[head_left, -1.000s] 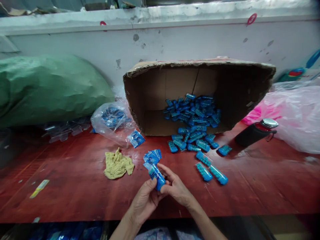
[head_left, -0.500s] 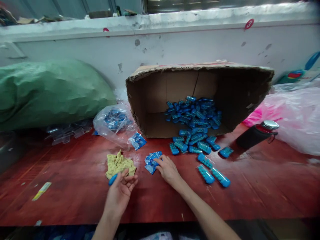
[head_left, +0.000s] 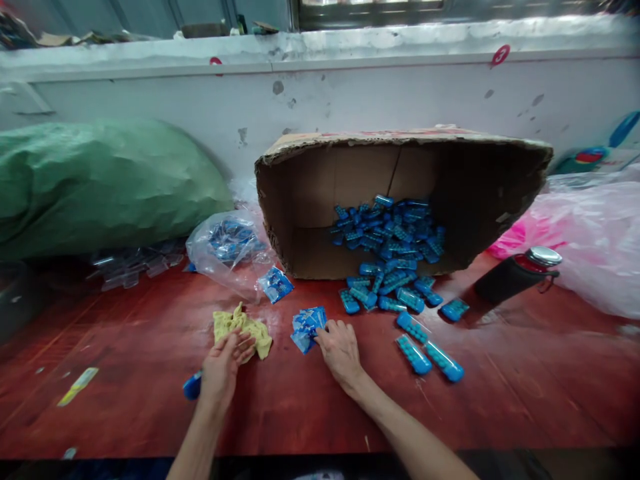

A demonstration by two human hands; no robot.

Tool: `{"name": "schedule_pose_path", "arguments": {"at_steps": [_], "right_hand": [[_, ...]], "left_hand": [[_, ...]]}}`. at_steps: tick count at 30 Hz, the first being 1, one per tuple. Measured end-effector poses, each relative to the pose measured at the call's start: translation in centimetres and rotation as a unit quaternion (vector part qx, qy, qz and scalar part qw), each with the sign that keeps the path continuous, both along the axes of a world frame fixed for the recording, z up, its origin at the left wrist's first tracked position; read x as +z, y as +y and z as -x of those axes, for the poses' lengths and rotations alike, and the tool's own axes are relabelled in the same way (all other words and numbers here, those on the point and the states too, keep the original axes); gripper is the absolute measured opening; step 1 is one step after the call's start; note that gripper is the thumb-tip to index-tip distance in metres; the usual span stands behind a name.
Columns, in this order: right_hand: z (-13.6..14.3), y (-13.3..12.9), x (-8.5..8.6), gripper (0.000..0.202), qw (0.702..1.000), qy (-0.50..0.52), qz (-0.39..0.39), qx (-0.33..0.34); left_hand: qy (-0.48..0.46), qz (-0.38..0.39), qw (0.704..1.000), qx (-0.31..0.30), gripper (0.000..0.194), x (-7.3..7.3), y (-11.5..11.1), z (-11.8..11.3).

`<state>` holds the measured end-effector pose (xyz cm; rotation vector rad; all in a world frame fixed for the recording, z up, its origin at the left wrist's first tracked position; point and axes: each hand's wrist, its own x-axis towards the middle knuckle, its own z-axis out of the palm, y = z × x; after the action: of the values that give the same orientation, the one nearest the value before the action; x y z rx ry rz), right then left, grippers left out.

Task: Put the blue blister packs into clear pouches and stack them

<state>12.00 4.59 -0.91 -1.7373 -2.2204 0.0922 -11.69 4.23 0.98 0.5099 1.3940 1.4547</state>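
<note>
My left hand [head_left: 223,367] is beside the crumpled yellow cloth [head_left: 257,333], fingers apart and palm turned to the right. A blue-ended piece [head_left: 192,386] shows just left of that wrist, partly hidden behind it; I see no fingers around it. My right hand [head_left: 341,350] has its fingers curled down onto a fanned pile of small blue printed packets [head_left: 305,325], pinching at the pile's right edge. To the right lie several clear tubes with blue caps and blue beads [head_left: 414,354].
A cardboard box [head_left: 280,220] lies on its side, more tubes spilling out. Behind the cloth are a clear bag [head_left: 225,247] and a single blue packet [head_left: 276,285]. A dark bottle [head_left: 510,275] stands right, a green sack [head_left: 105,187] left, a yellow strip [head_left: 79,387] near the front.
My left hand has moved left, and the blue-ended piece now shows by its wrist rather than by its fingers. My right hand stays at the packets, its fingers more curled.
</note>
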Motion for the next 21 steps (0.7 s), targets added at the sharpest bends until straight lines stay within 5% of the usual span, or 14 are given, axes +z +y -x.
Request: {"name": "schedule_pose_path", "arguments": {"at_steps": [2,5,8,10,12,14,17,19,21], "right_hand": [[-0.2,-0.1,0.3,0.013,1.0,0.007,-0.005,-0.005],[-0.5,-0.6,0.9,0.013,1.0,0.015,-0.008,-0.014],[-0.5,-1.1,1.2,0.014,0.999,0.034,-0.003,-0.025],[-0.3,-1.4,1.3,0.014,0.998,0.049,-0.001,-0.031],[-0.2,-1.5,1.2,0.013,0.998,0.054,0.003,-0.032],[0.0,-1.6,1.0,0.013,0.998,0.051,0.009,-0.03],[0.2,-1.7,0.7,0.013,0.998,0.048,0.01,-0.025],[0.3,-1.7,0.6,0.013,0.998,0.05,0.008,-0.027],[0.2,-1.7,0.7,0.014,0.998,0.053,0.005,-0.035]], "left_hand": [[-0.138,0.002,0.99,0.034,0.012,0.8,0.3,2.0],[-0.182,0.006,0.98,0.083,0.017,1.3,0.2,3.4],[-0.069,0.023,0.996,0.043,0.01,1.1,-0.9,1.6],[0.136,0.052,0.989,-0.013,0.014,0.9,-1.8,-0.4],[0.388,0.01,0.922,-0.018,0.03,0.8,-2.3,-1.6],[0.586,0.001,0.809,-0.043,0.039,0.6,-2.1,-1.8],[0.728,0.064,0.672,-0.123,0.03,-0.1,-0.4,-0.9],[0.747,0.08,0.644,-0.145,0.027,-0.6,1.3,-0.8],[0.745,0.075,0.65,-0.132,0.033,-0.5,3.0,-1.4]]}}
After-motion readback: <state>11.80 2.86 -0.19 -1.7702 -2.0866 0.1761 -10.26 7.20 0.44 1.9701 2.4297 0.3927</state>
